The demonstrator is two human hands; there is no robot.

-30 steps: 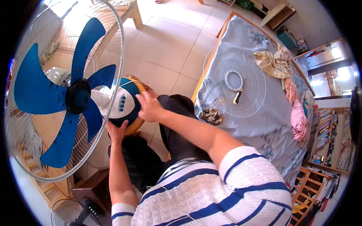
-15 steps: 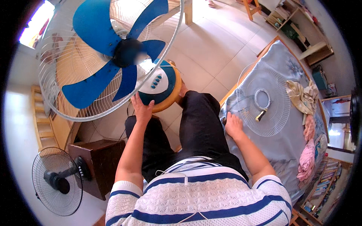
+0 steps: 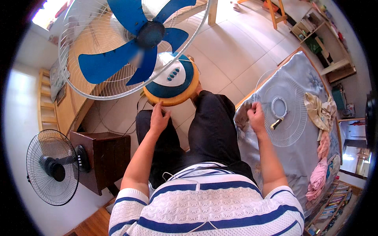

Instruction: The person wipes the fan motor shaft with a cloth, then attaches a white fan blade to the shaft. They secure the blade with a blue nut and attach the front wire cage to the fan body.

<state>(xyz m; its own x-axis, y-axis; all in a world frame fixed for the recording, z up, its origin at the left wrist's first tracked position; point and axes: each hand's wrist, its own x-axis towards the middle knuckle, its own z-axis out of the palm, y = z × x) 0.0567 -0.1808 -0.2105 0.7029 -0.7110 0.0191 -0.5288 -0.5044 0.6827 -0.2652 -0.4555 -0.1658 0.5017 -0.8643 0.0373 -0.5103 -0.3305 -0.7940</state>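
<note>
A large fan with blue blades (image 3: 108, 63) and a wire rear guard stands ahead of me, its front uncovered. Its blue and white base (image 3: 173, 74) rests on a round yellow-wooden stool (image 3: 177, 103) between my knees. My left hand (image 3: 158, 120) hovers just before the stool's near edge, fingers apart and holding nothing. My right hand (image 3: 256, 117) is closed on a crumpled grey-brown rag (image 3: 243, 117) by the bed's edge. Beside it, a round wire front guard (image 3: 293, 129) lies on the bed. A short screwdriver (image 3: 276, 124) with a yellow-and-black handle rests on that guard.
A grey sheet covers the bed (image 3: 271, 165), with bunched beige cloth (image 3: 321, 112) and pink cloth (image 3: 318, 179) along its far side. To the left, a smaller black fan (image 3: 53, 169) stands sideways against a dark wooden cabinet (image 3: 102, 157). Cords (image 3: 104, 124) trail over the tiled floor.
My left hand has come off the fan base and drawn back slightly. My right hand has risen forward with the rag. The whole view has shifted.
</note>
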